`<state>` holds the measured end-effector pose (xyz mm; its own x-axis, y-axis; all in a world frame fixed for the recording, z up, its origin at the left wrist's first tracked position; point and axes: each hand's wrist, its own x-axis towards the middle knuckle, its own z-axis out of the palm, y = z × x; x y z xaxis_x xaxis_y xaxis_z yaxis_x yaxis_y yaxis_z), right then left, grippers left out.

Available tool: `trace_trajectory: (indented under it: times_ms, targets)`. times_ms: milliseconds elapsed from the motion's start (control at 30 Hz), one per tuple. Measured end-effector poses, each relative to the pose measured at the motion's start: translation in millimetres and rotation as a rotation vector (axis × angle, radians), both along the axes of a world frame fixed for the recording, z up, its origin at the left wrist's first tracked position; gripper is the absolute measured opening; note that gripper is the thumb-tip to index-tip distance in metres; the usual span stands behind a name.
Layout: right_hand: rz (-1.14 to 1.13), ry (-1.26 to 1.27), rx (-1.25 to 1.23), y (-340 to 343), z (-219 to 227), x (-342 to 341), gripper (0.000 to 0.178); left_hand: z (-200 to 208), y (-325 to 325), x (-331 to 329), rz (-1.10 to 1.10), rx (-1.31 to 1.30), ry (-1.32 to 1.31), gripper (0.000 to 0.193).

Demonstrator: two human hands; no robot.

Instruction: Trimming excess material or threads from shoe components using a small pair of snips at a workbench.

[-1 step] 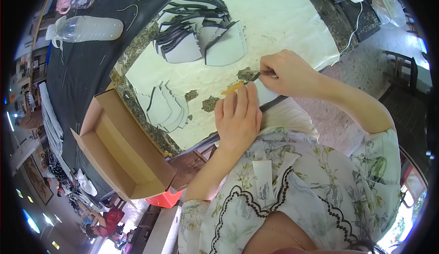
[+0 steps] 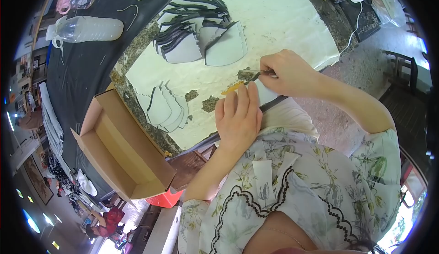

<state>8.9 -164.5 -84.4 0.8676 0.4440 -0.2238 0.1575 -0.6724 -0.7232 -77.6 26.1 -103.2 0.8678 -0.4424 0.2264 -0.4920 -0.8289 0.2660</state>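
Over pale paper (image 2: 283, 25), a white piece (image 2: 265, 93) is being pressed by straight left fingers (image 2: 252, 99), a tool (image 2: 252, 71) gripped by right fingers (image 2: 267, 62).

Blouse (image 2: 315, 155): white, printed with loose green and grey leaf sprays
Sleeves (image 2: 380, 169): loose, in the same print, ending near the elbow
Trim (image 2: 250, 204): dark, bead-like dots in a scalloped line down the front
Front strips (image 2: 262, 174): pale, flat, cloth-like
Necklace (image 2: 287, 235): thin, fine chain
Hands (image 2: 238, 121): bare, as are the forearms
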Motion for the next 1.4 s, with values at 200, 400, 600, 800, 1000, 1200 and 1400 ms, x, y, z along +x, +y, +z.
trace_trajectory:
  times_ms: [200, 400, 600, 800, 1000, 1200, 1400]
  targets:
    - [0.000, 0.007, 0.036, -2, -3, 0, 0.016, 7, -3, 5, -0.065, 0.038, 0.041, 0.061]
    - [0.101, -0.059, 0.006, -6, -2, 11, 0.016, 11, -4, 10, -0.158, 0.077, 0.032, 0.060]
    - [0.039, 0.392, -0.002, -9, 19, 24, 0.014, 13, -4, 10, -0.169, 0.114, 0.061, 0.060]
    - [0.062, -0.131, -0.002, -9, -6, 10, 0.015, 11, -6, 10, -0.153, 0.065, 0.084, 0.071]
    - [0.020, 0.356, -0.008, -16, 16, 25, 0.015, 11, -14, 17, -0.140, 0.039, 0.089, 0.068]
    - [-0.020, 0.461, 0.095, -24, 17, 33, 0.017, 3, -11, 20, -0.190, 0.016, 0.065, 0.068]
    - [-0.048, 0.445, 0.084, -32, 16, 36, 0.017, 4, -13, 30, -0.227, 0.032, 0.125, 0.070]
